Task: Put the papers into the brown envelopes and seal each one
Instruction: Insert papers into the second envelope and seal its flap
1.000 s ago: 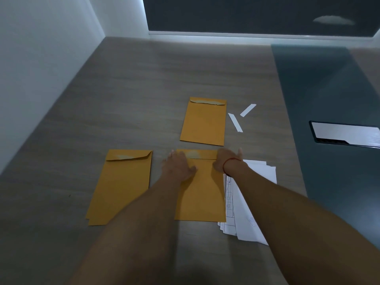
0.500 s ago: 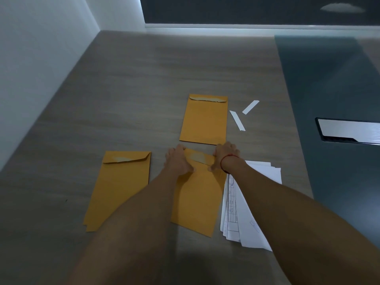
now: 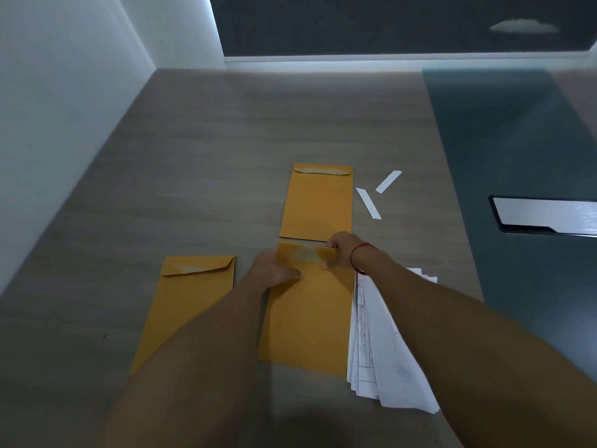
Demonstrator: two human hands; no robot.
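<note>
Three brown envelopes lie on the wooden table. The near middle envelope [image 3: 307, 318] has its flap at the far end, and both my hands grip that end. My left hand [image 3: 274, 270] pinches its left top corner with the thumb on the face. My right hand [image 3: 339, 248], with a red string on the wrist, holds the flap's right end. A second envelope [image 3: 318, 202] lies just beyond, flap folded down. A third envelope [image 3: 190, 305] lies to the left, flap folded down. A fanned stack of white papers [image 3: 381, 347] sits right of the middle envelope, partly under my right forearm.
Two white peel-off strips [image 3: 368, 203] [image 3: 387, 182] lie right of the far envelope. A dark grey panel [image 3: 517, 156] with a silver-lidded recess [image 3: 546, 216] covers the table's right side. A white wall runs along the left, close to the table edge.
Both hands slid from flat on the middle envelope to gripping its top end; the flap there now stands slightly raised. The envelope has shifted a little under my hands.
</note>
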